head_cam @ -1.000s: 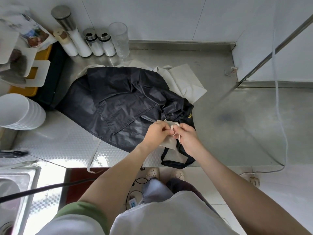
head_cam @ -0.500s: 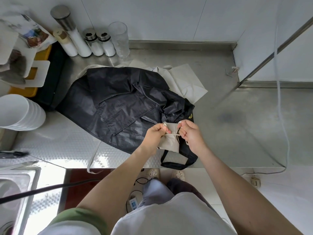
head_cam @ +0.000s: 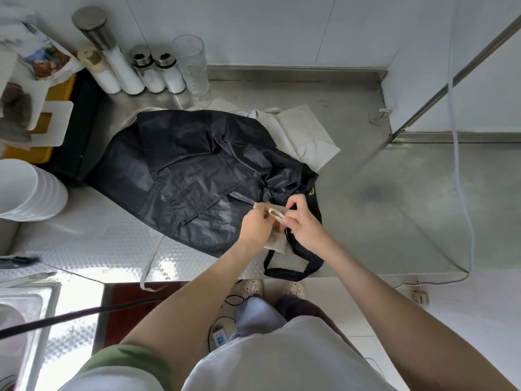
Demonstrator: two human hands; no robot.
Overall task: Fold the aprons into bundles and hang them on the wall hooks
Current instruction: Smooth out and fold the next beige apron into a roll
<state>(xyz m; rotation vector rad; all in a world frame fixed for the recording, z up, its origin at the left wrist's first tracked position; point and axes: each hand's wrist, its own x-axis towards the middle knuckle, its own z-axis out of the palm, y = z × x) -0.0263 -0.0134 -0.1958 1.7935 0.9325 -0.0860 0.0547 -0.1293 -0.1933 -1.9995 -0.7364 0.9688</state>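
The beige bundle (head_cam: 277, 241), a small folded apron, is held between both hands over the near right corner of the black apron (head_cam: 191, 176), just above the front edge of the counter (head_cam: 394, 210). The left hand (head_cam: 258, 225) has its fingers curled around the bundle's left side and grips it. The right hand (head_cam: 303, 222) pinches the pale tie (head_cam: 275, 214) between thumb and fingertips, and a short loop of that tie bridges the gap between the two hands. The bundle's lower end hangs below the hands against the dark cloth.

The black apron lies spread and rumpled across the counter, and its black strap loop (head_cam: 293, 268) drapes over the edge right below the hands. A second beige apron (head_cam: 304, 134) lies flat partly under the black apron's far right side. A long pale strap (head_cam: 150, 261) trails from under the black apron's near left edge and hangs off the counter. Beyond the black apron's far left corner stand shakers (head_cam: 158, 71) and a clear glass (head_cam: 191, 63). To the black apron's left sits a stack of white bowls (head_cam: 28, 190).
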